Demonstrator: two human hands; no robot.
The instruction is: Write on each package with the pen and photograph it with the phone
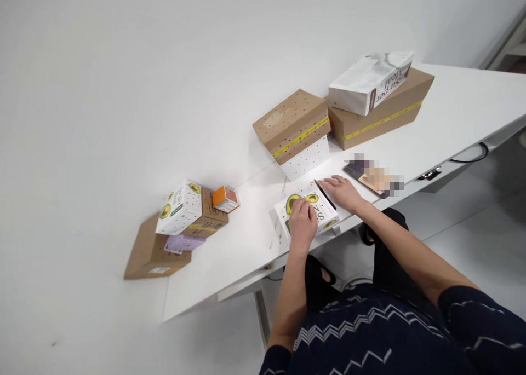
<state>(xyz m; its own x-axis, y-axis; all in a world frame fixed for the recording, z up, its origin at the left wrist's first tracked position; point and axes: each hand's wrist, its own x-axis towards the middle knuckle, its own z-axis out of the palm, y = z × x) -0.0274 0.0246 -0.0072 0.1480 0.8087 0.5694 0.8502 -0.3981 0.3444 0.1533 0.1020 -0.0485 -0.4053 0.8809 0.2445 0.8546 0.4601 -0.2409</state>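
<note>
A small white box printed with avocados [324, 217] lies flat near the table's front edge. My left hand [302, 221] rests on top of it, fingers curled and pinching at its surface. My right hand [343, 191] lies flat at the box's right side, fingers stretched out. A thin black stick-like tool [325, 195] runs along the box's right edge, just under my right fingertips; I cannot tell whether they grip it.
On the white table [246, 249], a phone [361, 173] lies right of my hand. Behind stand a taped brown box [293, 126] on a dotted white box [306, 159], and a large brown box [390, 117] bearing a white carton [367, 82]. Several small boxes [184, 216] cluster left.
</note>
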